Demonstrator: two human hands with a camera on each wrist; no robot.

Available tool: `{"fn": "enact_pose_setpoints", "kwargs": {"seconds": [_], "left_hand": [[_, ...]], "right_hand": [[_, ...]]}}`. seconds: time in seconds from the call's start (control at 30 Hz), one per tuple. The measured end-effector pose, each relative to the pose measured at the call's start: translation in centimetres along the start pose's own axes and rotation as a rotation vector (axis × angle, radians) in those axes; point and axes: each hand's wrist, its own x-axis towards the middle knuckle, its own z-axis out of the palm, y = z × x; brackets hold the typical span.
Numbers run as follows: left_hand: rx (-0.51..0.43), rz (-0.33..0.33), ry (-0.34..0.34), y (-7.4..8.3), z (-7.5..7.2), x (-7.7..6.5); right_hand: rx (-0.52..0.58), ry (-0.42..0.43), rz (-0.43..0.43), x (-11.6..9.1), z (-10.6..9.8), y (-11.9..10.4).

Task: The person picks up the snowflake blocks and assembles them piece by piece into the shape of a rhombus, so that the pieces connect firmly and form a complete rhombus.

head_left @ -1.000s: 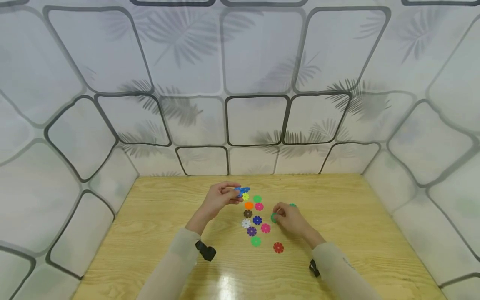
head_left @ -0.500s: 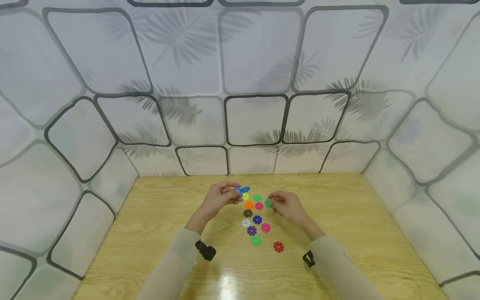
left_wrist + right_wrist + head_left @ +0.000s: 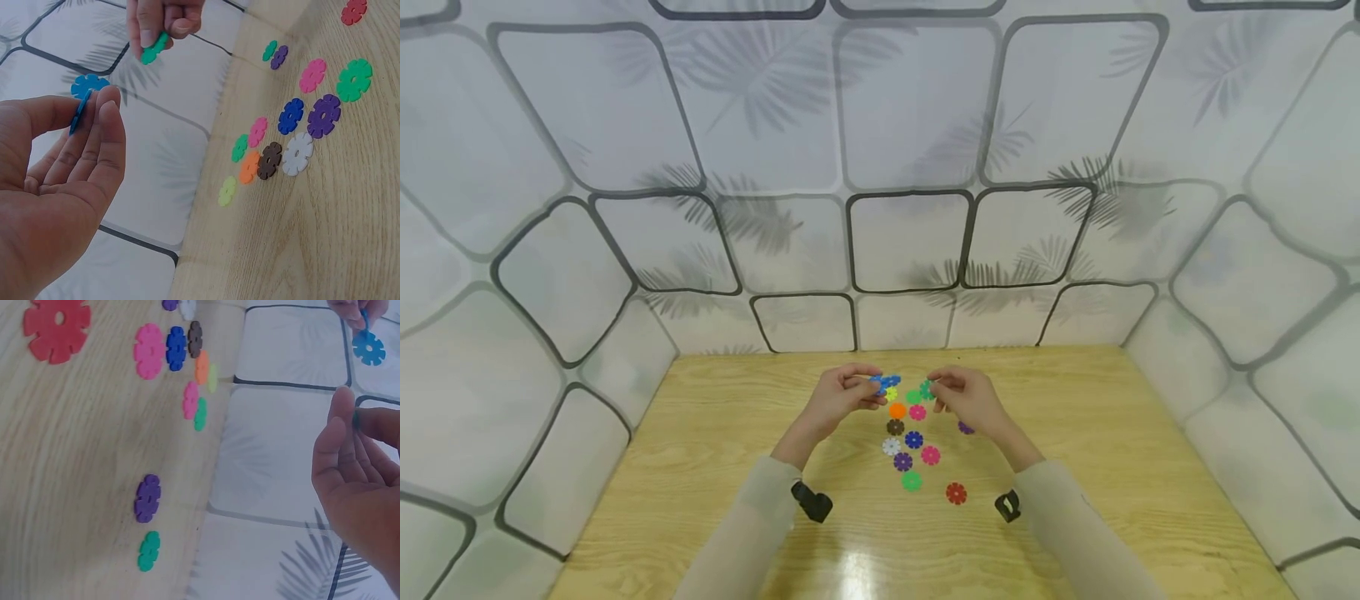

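Left hand [image 3: 835, 400] is pinching two blue discs [image 3: 88, 82] and right hand [image 3: 975, 402] a green disc [image 3: 154, 49] near the tabletop's [image 3: 715, 417] far edge, all probably light, stiff, best held by the rim.

The notched discs [image 3: 353, 80] appear to be moulded in smooth, opaque plastic. The same plastic is seen in the blue discs [image 3: 89, 84] and the raised green disc [image 3: 154, 49]. The tabletop [image 3: 700, 500] is surfaced in smooth wood grain, from which glare is reflected. The sleeves [image 3: 752, 508] are made of matt cloth. The wall covering [image 3: 910, 242] is finished matt; cloth or paper cannot be distinguished.
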Motion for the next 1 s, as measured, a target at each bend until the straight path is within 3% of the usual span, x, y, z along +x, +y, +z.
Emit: {"fn": "enact_pose_setpoints", "kwargs": {"seconds": [0.4, 1.0], "left_hand": [[-0.003, -0.011, -0.004, -0.2, -0.1, 0.3], [0.019, -0.022, 0.001, 0.6, 0.4, 0.1]], "right_hand": [[0.067, -0.009, -0.03, 0.8, 0.0, -1.6], [0.09, -0.02, -0.049, 1.4, 0.6, -1.9]]}}
